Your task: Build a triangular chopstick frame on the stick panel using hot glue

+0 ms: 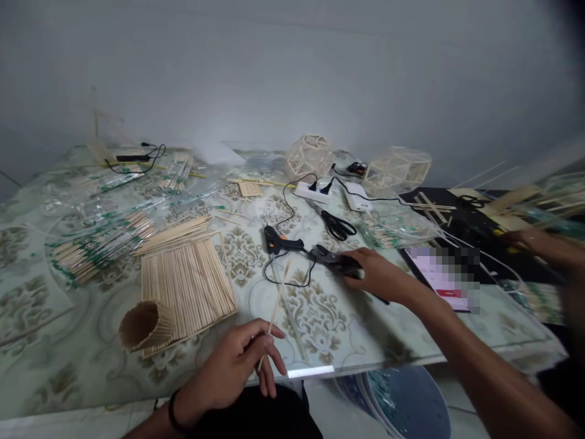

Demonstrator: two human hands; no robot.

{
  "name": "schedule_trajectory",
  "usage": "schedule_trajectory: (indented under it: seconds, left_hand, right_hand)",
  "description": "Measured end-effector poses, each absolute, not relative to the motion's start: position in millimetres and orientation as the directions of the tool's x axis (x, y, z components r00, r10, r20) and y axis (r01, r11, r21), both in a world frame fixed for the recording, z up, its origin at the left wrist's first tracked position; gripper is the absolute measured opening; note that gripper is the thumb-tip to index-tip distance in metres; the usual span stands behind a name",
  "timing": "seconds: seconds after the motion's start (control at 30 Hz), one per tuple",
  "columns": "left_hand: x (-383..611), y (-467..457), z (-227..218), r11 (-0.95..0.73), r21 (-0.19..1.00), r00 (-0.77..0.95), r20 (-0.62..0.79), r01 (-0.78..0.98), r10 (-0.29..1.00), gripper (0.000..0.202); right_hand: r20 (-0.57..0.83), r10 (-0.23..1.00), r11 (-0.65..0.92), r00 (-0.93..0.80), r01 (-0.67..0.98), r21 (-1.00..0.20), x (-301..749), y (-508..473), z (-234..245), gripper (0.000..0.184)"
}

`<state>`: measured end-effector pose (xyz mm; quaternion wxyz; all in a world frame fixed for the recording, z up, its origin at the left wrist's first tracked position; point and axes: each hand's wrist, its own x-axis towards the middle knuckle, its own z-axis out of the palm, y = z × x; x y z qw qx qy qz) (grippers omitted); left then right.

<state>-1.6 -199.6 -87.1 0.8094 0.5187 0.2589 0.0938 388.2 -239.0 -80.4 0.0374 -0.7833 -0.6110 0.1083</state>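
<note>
My left hand [247, 356] is near the front edge of the table, with a thin wooden stick [276, 299] pinched between thumb and fingers. The stick tilts upward, its far end near the black cable. Farther right, my right hand [377, 274] is closed around the black handle of a hand tool with short dark jaws [324, 255], pliers or shears; its exact kind is unclear. Just beyond the tool's jaws lies a black glue gun [284, 242] with orange parts. To the left, a flat panel of joined sticks [187, 286] carries a round stick cup [146, 326] tipped on its side.
Black scissors [337, 227] lie before a white power strip [313, 192]. Packs of chopsticks [105, 244] spread at left. Two stick frames [309, 157] stand at the back. A tablet [441, 280] is at right, near another person's blurred hand [534, 244]. A bucket [411, 402] stands below the edge.
</note>
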Motion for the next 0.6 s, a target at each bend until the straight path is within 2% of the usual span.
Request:
schedule_trajectory:
  seconds: [0.07, 0.17, 0.27, 0.3, 0.43, 0.6]
  left_hand:
    - [-3.7, -196.5, -89.4, 0.445, 0.889, 0.845, -0.317, 0.106, 0.430, 0.052]
    - [-6.1, -191.7, -91.0, 0.420, 0.901, 0.843, -0.306, 0.107, 0.442, 0.048]
    - [-6.2, -188.0, -90.6, 0.367, 0.922, 0.846, -0.291, 0.123, 0.448, 0.046]
    - [-5.9, -187.1, -90.0, 0.349, 0.929, 0.846, -0.285, 0.126, 0.451, 0.045]
    - [-4.4, -186.1, -87.3, 0.300, 0.947, 0.852, -0.248, 0.113, 0.461, 0.040]
    - [-6.7, -188.8, -84.9, 0.297, 0.947, 0.858, -0.253, 0.124, 0.448, 0.046]
  right_hand:
    - [-0.120, 0.959, -0.273, 0.255, 0.946, -0.173, 391.9, -247.8, -74.8, 0.049]
    - [0.004, 0.958, -0.282, 0.287, 0.945, -0.164, 396.7, -265.4, -63.7, 0.034]
    - [0.155, 0.962, -0.191, 0.223, 0.961, -0.198, 381.3, -279.1, -45.4, 0.021]
    - [0.204, 0.965, -0.115, 0.165, 0.965, -0.236, 369.6, -280.9, -38.5, 0.016]
    - [0.201, 0.979, 0.033, 0.040, 0.937, -0.347, 309.0, -272.7, -17.9, 0.024]
    - [0.251, 0.967, 0.134, -0.042, 0.923, -0.361, 266.5, -250.3, -13.6, 0.022]
